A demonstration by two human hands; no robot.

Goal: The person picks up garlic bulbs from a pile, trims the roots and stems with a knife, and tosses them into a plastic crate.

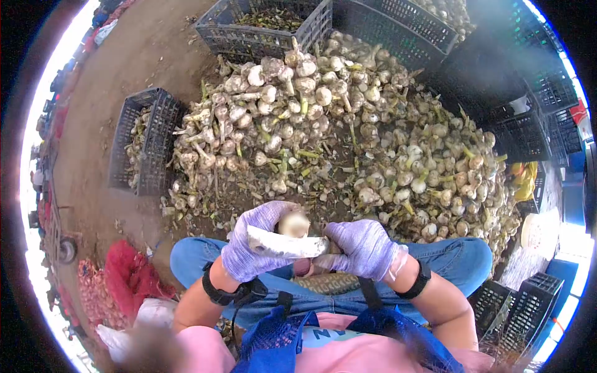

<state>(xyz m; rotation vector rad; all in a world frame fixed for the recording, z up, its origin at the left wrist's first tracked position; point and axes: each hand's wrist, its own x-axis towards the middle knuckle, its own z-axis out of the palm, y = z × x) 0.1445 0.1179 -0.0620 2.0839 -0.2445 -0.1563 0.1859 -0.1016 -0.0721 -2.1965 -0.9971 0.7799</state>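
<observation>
My left hand [252,264], in a pale purple glove, is closed round a garlic bulb [293,224] whose pale round end faces up. Across the front of that bulb lies the broad, whitish blade of a knife [285,245], dirty along its face. Its handle end runs into my right hand [370,250], gloved the same way, with the fingers wrapped round it. Both hands are close together above my lap. Beyond them spreads a large heap of garlic bulbs [435,174] with stems, lying on the ground.
A black crate [163,140] with trimmings stands at the left, another crate [217,40] at the back. More dark crates [392,31] line the back and right. Red netting [127,270] lies at the lower left, and a pale bucket [540,233] stands at the right.
</observation>
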